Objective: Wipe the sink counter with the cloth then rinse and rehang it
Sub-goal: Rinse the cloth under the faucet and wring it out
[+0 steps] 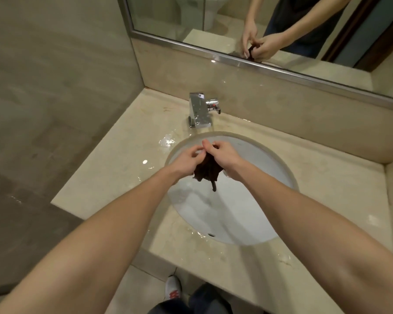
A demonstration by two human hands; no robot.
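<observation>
I am standing at a beige stone counter (114,168) that is running along the wall and is shining with wet patches. Above it a framed mirror (213,19) is showing my two hands bunched on something dark. The oval white sink (247,211) is sitting sunk into the counter, and I am reaching both bare forearms out over it.

My left hand (186,160) is hovering over the far left part of the bowl with its fingers curled, and its thumb and fingertips are pinching the upper edge of the cloth (208,172). My right hand (225,155) is lying just beside it, touching it at the fingertips, with its fingers closing round the top of the same cloth.

The chrome faucet (200,109) is standing on the counter behind the bowl, beyond my hands.

The cloth is dark and gathered into a bundle, hanging between my hands above the basin, with one thin tail drooping lower, clear of the porcelain.

A puddle (168,141) is lying on the counter between the faucet and the rim. Below the counter edge a white shoe (173,288) is showing on the floor.
</observation>
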